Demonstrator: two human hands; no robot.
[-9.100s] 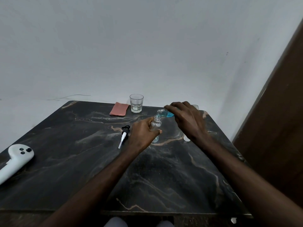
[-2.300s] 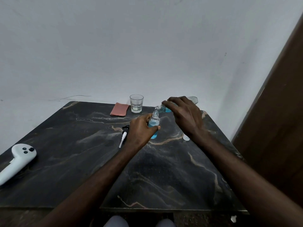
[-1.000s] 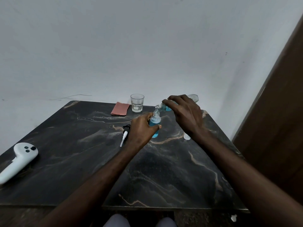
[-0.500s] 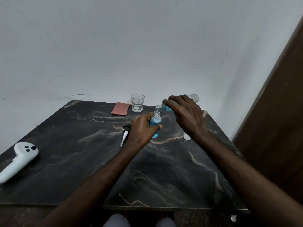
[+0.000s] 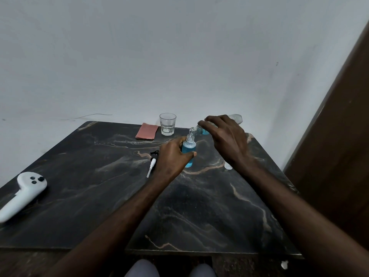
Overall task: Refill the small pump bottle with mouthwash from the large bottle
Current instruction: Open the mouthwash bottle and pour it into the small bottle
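The small clear bottle [image 5: 188, 148] stands upright on the dark marble table [image 5: 119, 196], blue mouthwash filling it up to its shoulder. My left hand [image 5: 171, 158] is wrapped around its body. My right hand [image 5: 225, 138] grips the large clear bottle [image 5: 235, 117], which is tipped nearly flat with its mouth right over the small bottle's open neck. A little blue liquid sits near the large bottle's neck. The black-and-white pump head [image 5: 153, 161] lies on the table just left of my left hand.
A drinking glass [image 5: 167, 124] and a folded pink cloth [image 5: 147, 131] sit at the table's far edge. A white cap [image 5: 228, 166] lies under my right wrist. A white handheld controller [image 5: 22, 193] rests at the left edge. A brown door stands at right.
The blue level in the small bottle has risen from almost nothing to its shoulder. The large bottle is tipped more steeply than before. Both hands keep their grips.
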